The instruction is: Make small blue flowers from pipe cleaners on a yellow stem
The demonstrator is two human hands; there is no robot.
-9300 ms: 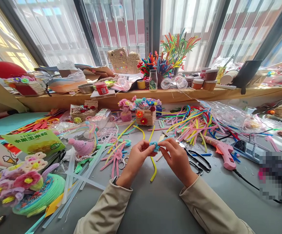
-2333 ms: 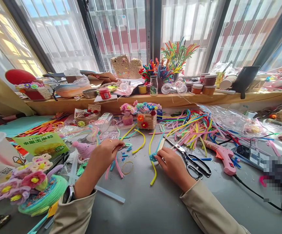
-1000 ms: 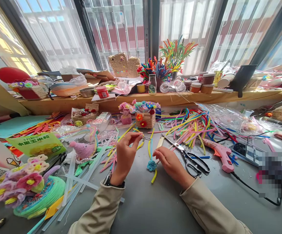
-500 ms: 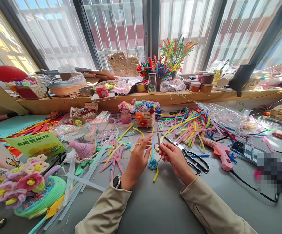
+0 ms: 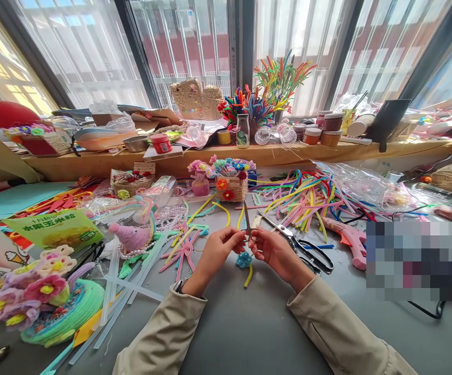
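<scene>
Both my hands meet over the middle of the grey table around a small pair of scissors, blades pointing away from me. The fingers of my left hand pinch at the scissors' handle. My right hand grips the other side of the handle. Just below the fingers lies a small blue fuzzy flower, beside a curved yellow pipe cleaner. Larger black-handled scissors lie to the right of my right hand.
A pink glue gun and pipe cleaners lie right. Clear sticks, a pink crocheted cone and fuzzy flowers are left. A flower basket stands behind my hands. A blurred patch covers the right edge.
My left hand has closed in from the left and now pinches at the small scissors, which my right hand held before. The blurred patch at the right has spread leftward over part of the glue gun.
</scene>
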